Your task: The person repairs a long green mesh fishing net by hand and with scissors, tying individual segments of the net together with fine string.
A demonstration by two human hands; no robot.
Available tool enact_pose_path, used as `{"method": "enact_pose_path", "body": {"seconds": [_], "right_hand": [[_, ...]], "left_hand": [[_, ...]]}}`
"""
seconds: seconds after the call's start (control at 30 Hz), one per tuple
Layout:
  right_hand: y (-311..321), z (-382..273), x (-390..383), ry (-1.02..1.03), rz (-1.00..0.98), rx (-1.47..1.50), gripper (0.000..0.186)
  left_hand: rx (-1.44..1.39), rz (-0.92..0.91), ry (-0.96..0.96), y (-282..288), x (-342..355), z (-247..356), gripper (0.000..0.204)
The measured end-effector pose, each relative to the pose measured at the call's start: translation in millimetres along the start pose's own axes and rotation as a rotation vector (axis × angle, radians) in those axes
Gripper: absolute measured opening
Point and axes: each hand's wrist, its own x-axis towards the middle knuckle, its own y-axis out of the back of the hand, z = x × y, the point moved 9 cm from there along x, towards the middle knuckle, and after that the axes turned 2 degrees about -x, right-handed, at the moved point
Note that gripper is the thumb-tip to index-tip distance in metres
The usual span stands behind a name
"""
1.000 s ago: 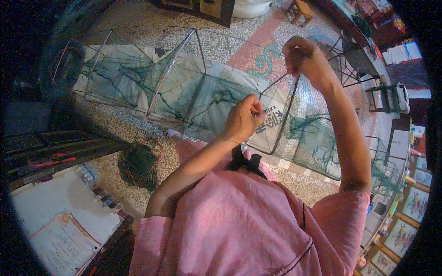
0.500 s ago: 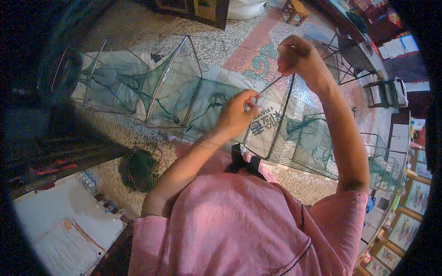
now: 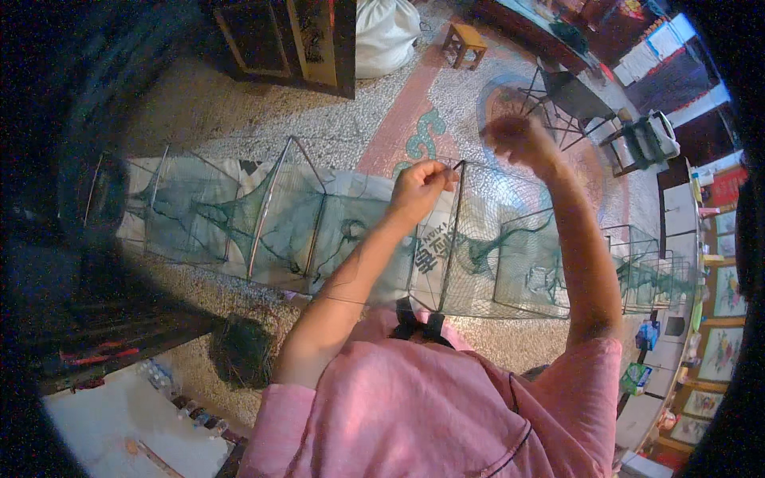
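Observation:
A long fish trap (image 3: pixel 275 215) of green mesh over square metal frames stretches from left to right in front of me. My left hand (image 3: pixel 424 190) is closed, its fingertips pinched at the upper corner of one dark frame (image 3: pixel 451 239). What lies between those fingertips is too small to make out clearly. My right hand (image 3: pixel 522 142) is raised above the trap to the right, apart from the frame. Motion blurs its fingers, so any thread in them cannot be seen. Pale sacking (image 3: pixel 432 259) with dark print shows through the mesh.
A dark green bundle (image 3: pixel 241 350) sits on the floor at left, near a white-topped table (image 3: pixel 103 422). Farther away stand a small wooden stool (image 3: pixel 464 44), a white sack (image 3: pixel 384 40) and a black folding chair (image 3: pixel 578 95). Framed pictures (image 3: pixel 721 338) line the right side.
The dark cord that ran between both hands no longer shows. My left hand has come to the frame's upper corner and pinches there. My right hand has opened some distance from it, now blurred.

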Motion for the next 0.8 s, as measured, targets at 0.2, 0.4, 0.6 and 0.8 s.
{"method": "enact_pose_path", "body": {"seconds": [0.2, 0.4, 0.6, 0.8], "right_hand": [[-56.8, 11.2, 6.4, 0.22, -0.315, -0.113, 0.018], [-53.9, -6.3, 1.4, 0.243, -0.195, -0.006, 0.006], [-31.5, -15.0, 1.6, 0.241, -0.032, 0.186, 0.003], [-26.6, -80.9, -12.4, 0.326, 0.18, -0.487, 0.009]], "left_hand": [[0.258, 0.085, 0.023, -6.1, 9.4, -29.9, 0.017], [0.327, 0.111, 0.034, -4.0, 6.0, -26.2, 0.014], [0.232, 0.136, -0.114, 2.1, -12.0, 9.0, 0.019], [0.586, 0.125, -0.12, 52.6, -96.1, 37.4, 0.029]]}}
